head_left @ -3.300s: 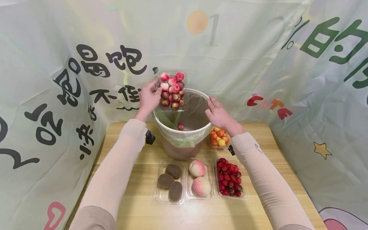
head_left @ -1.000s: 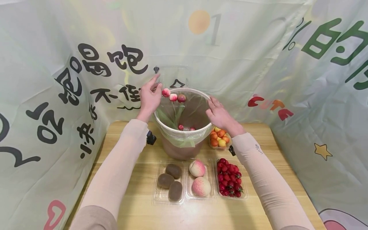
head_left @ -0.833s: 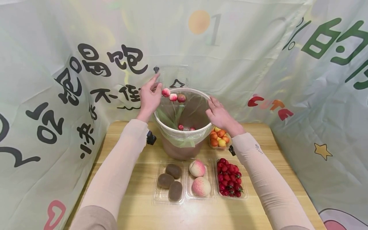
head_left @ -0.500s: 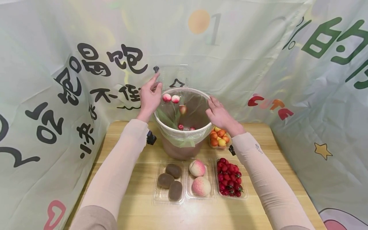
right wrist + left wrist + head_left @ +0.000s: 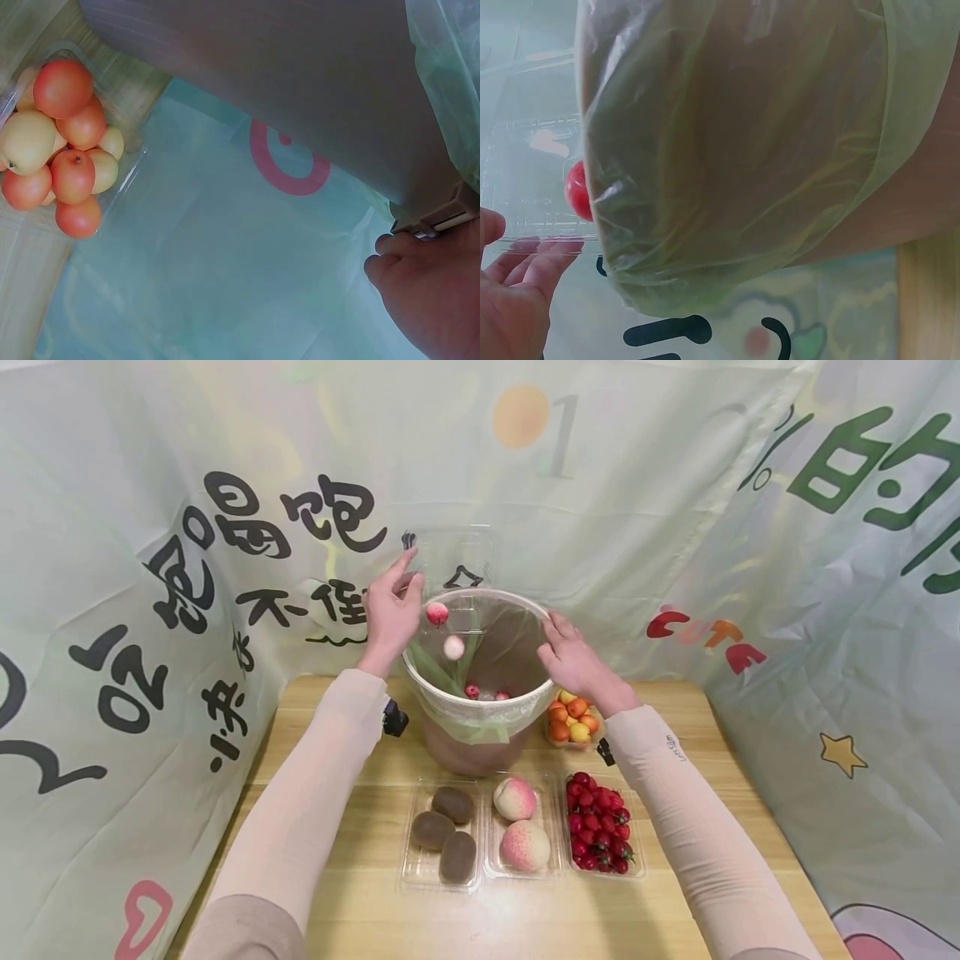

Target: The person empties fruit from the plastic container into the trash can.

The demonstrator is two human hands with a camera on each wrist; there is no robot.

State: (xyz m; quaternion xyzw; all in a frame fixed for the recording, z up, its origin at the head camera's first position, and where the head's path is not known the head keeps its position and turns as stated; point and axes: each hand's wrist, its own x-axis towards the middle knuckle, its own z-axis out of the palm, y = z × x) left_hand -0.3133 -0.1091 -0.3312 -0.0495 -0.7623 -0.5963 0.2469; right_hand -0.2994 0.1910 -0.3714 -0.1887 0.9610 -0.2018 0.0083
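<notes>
My left hand [image 5: 392, 610] holds a clear plastic fruit box [image 5: 453, 552] by its left side, tilted over the bin's far-left rim. One small red apple-like fruit [image 5: 437, 612] sits at the box's lower edge; the left wrist view shows this red fruit [image 5: 577, 191] beside the rim. A paler fruit [image 5: 453, 647] is in mid-air below it. The brown bin [image 5: 472, 756] has a pale green liner [image 5: 480, 727], with a few red fruits [image 5: 472, 692] visible inside. My right hand [image 5: 573, 656] grips the bin's right rim, at a brown handle [image 5: 450, 214] in the right wrist view.
In front of the bin stand boxes of kiwis [image 5: 431, 832], peaches [image 5: 525, 846] and small red fruits [image 5: 600, 822]. A box of orange and yellow fruits [image 5: 573, 718] sits right of the bin. Printed cloth walls [image 5: 600, 527] surround the wooden table [image 5: 360, 910].
The box in my left hand was full of red fruits 3.3 s ago; most have dropped out, one at a time lately. It now holds a single fruit. Both hands stay nearly in place.
</notes>
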